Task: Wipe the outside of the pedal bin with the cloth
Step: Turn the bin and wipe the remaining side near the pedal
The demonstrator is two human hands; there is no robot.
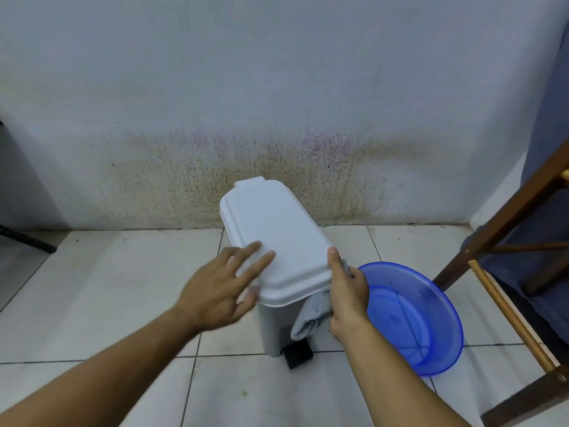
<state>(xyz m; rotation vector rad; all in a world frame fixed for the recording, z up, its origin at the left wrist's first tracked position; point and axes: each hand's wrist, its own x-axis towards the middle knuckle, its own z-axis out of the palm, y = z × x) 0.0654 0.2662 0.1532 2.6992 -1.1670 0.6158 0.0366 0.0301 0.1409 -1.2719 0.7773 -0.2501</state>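
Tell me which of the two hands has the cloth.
The right hand: it grips the grey cloth against the side of the pedal bin. The left hand rests flat on the lid, holding nothing.

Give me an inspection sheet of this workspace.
Surface: pale tiled floor, grubby marks.
Job's things: pedal bin, lid down, black pedal in front; grey cloth against its right side.
Clutter: blue basin on the floor right of the bin.
Hands: left hand on the lid, fingers straight; right hand grips the cloth.
Cables: nothing seen.
Surroundings: stained wall behind; wooden frame at right.
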